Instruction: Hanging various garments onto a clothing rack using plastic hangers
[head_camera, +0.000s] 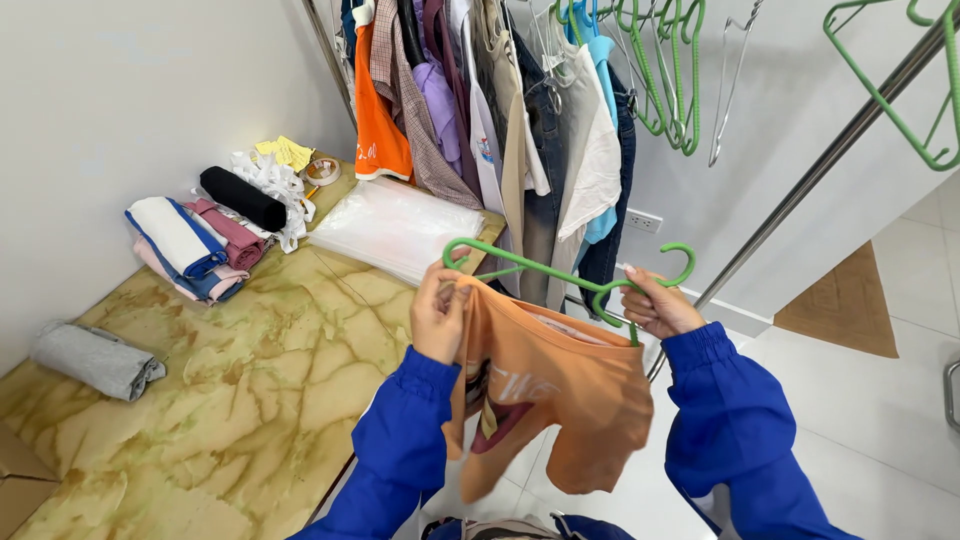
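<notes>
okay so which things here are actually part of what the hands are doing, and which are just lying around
In hand:
left hand
right hand
green hanger
orange shirt

Lying about:
rolled grey cloth
folded clothes pile
clear plastic bags
tape roll
hung clothes on the rail
empty green hangers

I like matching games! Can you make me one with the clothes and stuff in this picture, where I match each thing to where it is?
Things:
1. green plastic hanger
2. grey rolled-up cloth
3. clear plastic bags in a stack
4. bright orange shirt with white print

Places:
A. hanging on the clothes rail
B. alone near the left edge of the marble-patterned table
C. held in both hands, left hand and right hand
D. lying flat on the table below the hanging clothes

Pairs: 1-C, 2-B, 3-D, 4-A
</notes>
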